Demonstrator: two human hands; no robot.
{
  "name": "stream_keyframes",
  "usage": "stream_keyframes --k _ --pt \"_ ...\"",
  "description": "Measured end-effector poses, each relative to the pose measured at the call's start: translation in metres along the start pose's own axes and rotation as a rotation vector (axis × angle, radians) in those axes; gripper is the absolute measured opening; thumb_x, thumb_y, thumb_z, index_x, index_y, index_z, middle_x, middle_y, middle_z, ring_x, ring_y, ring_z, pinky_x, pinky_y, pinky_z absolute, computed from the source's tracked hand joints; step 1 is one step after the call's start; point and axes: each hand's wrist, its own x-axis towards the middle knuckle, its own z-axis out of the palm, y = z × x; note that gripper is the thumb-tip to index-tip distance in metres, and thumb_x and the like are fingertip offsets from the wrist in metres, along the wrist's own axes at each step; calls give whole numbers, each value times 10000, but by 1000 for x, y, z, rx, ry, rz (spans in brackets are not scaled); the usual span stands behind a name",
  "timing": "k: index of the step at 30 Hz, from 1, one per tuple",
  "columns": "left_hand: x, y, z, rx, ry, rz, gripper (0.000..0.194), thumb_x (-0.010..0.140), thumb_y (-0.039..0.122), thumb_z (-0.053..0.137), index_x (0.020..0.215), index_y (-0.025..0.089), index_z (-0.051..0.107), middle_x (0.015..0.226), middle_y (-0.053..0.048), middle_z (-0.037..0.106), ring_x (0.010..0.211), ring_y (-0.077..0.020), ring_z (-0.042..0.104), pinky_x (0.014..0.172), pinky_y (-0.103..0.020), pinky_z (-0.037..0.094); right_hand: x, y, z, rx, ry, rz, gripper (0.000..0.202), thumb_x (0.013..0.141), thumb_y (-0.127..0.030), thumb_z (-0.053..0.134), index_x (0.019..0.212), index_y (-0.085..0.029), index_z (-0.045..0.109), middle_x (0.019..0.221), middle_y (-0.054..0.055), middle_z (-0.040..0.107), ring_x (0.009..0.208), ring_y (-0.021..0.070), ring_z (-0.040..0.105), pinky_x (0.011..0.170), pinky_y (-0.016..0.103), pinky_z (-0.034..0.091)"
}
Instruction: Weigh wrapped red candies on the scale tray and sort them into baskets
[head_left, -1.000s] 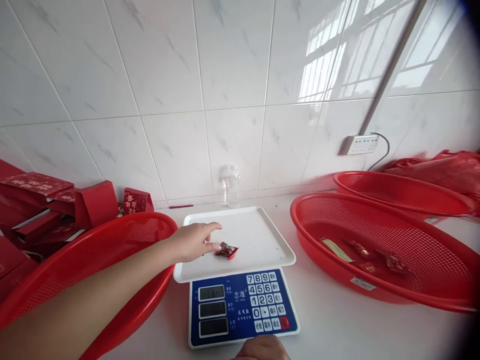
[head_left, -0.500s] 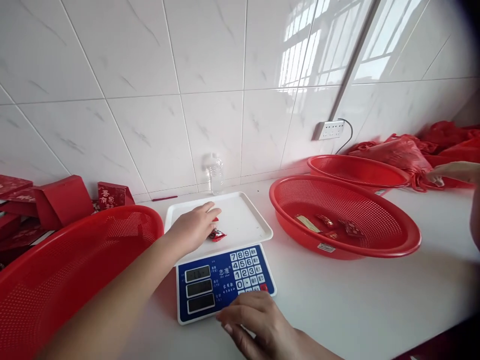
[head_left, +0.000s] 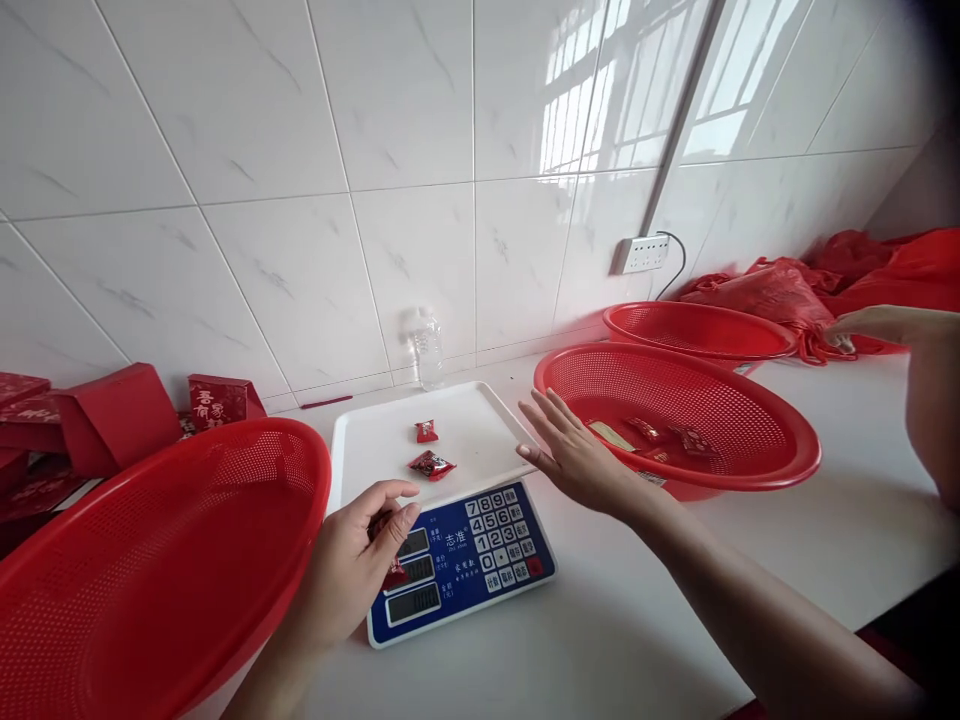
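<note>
Left hand: the left hand [head_left: 351, 562] is curled, thumb and fingers closed around the held packet [head_left: 394, 573], over the left side of the scale [head_left: 491, 560].
Held packet: red, partly hidden by the fingers; whether more than one is in the grip, I cannot tell.
Right hand: the right hand [head_left: 574, 455] is spread and holds nothing visible, between the tray [head_left: 484, 425] and the right basket [head_left: 787, 455], in front of the basket's near side; contact with either is unclear.
Small packet: the small packet [head_left: 426, 431] lies on the tray, red, toward the wall.
Large packet: the large packet [head_left: 432, 465] lies nearer the scale's keypad panel, red and dark, apart from the small one.
Scale: blue panel with number keys and three displays, the white tray above it.
Right basket: red, with a pale strip [head_left: 612, 437] and some red packets [head_left: 694, 441] inside.
Far basket: the far basket [head_left: 697, 318] sits behind the right one, near red bags [head_left: 780, 290].
Left basket: the left basket [head_left: 300, 440] is red, beside the tray; red boxes [head_left: 120, 420] are behind it.
Wall side: a clear bottle [head_left: 428, 350] stands upright behind the tray.
Other person: a hand [head_left: 877, 325] is near the bags.
</note>
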Motion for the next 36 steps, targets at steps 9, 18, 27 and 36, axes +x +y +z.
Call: stream_keyframes --k 9,18,27,36 --pt "-6 -8 7 -53 -12 -1 452 879 622 500 1029 235 676 744 -1 555 559 -140 488 522 -248 521 88 -82 2 49 -240 -161 815 982 -685 278 1565 -117 316 1654 192 203 1528 403 109 1182 640 226" --pt "-13 -1 19 -60 -59 23 394 875 536 532 1020 216 710 783 -38 637 554 -138 536 454 -216 497 92 -151 3 79 -399 -406 676 999 -612 383 1560 -237 349 1654 129 250 1529 381 138 1178 659 224" --pt "-12 -4 26 -135 -81 102 309 904 458 553 997 206 707 705 -6 580 549 -134 558 472 -211 506 43 -74 -13 48 -99 -281 524 1000 -431 520 1463 -186 506 1553 174 446 1489 390 286 1149 654 321" --pt "-9 20 33 -177 171 204 198 955 396 535 886 226 609 695 33 569 532 -96 533 472 -164 468 -33 -93 -31 446 -36 -348 401 1023 -460 461 1123 -162 711 1053 127 774 965 254 736 810 362 587"
